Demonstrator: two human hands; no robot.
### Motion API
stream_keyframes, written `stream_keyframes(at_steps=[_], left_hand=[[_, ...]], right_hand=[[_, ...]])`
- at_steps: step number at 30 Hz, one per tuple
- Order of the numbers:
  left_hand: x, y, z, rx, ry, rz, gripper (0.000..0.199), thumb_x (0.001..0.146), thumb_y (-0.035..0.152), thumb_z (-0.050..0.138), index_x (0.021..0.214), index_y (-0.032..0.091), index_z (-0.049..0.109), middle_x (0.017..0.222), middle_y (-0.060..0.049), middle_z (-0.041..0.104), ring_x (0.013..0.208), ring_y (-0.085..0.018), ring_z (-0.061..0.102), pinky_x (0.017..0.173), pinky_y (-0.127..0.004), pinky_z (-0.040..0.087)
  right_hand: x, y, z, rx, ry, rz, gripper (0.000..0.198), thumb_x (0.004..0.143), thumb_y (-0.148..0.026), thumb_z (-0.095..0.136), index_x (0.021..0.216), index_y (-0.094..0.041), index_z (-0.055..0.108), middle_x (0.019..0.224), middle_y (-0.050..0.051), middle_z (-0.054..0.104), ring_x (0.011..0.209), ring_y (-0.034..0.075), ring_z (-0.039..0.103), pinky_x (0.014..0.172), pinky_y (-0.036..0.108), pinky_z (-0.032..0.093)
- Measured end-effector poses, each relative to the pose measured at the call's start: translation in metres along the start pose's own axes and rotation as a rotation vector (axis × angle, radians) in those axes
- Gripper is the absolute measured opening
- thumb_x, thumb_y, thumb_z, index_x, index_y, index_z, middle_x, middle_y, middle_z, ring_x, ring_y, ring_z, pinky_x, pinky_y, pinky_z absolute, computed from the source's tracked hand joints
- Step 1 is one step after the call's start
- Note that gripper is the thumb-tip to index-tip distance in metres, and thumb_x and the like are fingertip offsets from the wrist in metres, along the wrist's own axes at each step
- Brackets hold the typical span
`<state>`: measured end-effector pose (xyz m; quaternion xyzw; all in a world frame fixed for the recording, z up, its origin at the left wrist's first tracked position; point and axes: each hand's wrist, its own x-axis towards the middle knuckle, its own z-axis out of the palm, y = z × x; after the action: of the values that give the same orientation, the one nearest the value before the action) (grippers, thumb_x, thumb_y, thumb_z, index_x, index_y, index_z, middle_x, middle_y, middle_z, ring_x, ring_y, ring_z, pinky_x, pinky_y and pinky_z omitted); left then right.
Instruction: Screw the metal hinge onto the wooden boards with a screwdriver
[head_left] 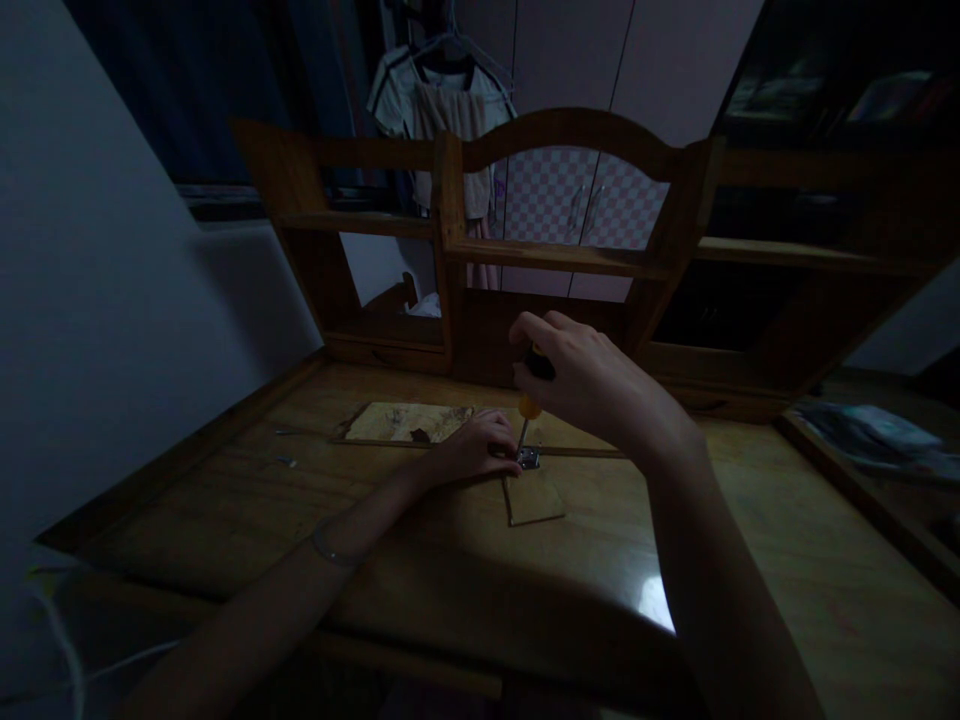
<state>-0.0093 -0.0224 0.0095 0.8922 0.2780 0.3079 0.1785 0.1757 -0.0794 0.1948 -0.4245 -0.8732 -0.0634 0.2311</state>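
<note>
My right hand (581, 375) is closed round the handle of a screwdriver (529, 405), black at the top and yellow below. The screwdriver stands almost upright, its shaft running down to a small shiny metal fitting (529, 458), which looks like a hinge. That fitting lies where a small wooden board (534, 498) meets a long wooden board (405, 422). My left hand (480, 445) rests over the long board, thumb and fingers bent together at the fitting's left edge. What exactly its fingertips pinch is hard to see in the dim light.
Two small metal pieces (286, 461) lie on the wooden desk (360, 590) to the left. A wooden shelf unit (555, 256) stands along the desk's back edge. On the right is a pile of things in plastic (874, 425). A white cable (64, 640) hangs at lower left.
</note>
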Motion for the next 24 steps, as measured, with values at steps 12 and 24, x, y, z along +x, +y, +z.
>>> stream_keyframes(at_steps=[12, 24], left_hand=[[0.0028, -0.0001, 0.001, -0.057, -0.069, 0.023, 0.022, 0.08, 0.039, 0.076, 0.091, 0.021, 0.075, 0.09, -0.006, 0.068, 0.098, -0.021, 0.058, 0.091, -0.033, 0.042], [0.0022, 0.0009, 0.0013, -0.018, -0.022, -0.028, 0.025, 0.075, 0.043, 0.08, 0.078, 0.019, 0.073, 0.086, -0.005, 0.065, 0.093, -0.02, 0.057, 0.088, -0.032, 0.042]], right_hand=[[-0.0002, 0.001, -0.0004, -0.008, 0.008, -0.013, 0.017, 0.094, -0.027, 0.05, 0.109, -0.023, 0.057, 0.102, 0.006, 0.062, 0.087, 0.019, 0.062, 0.077, 0.03, 0.042], [-0.0018, -0.002, -0.002, 0.017, -0.015, -0.004, 0.032, 0.089, -0.022, 0.051, 0.121, -0.022, 0.054, 0.109, 0.008, 0.059, 0.093, 0.021, 0.061, 0.079, 0.031, 0.041]])
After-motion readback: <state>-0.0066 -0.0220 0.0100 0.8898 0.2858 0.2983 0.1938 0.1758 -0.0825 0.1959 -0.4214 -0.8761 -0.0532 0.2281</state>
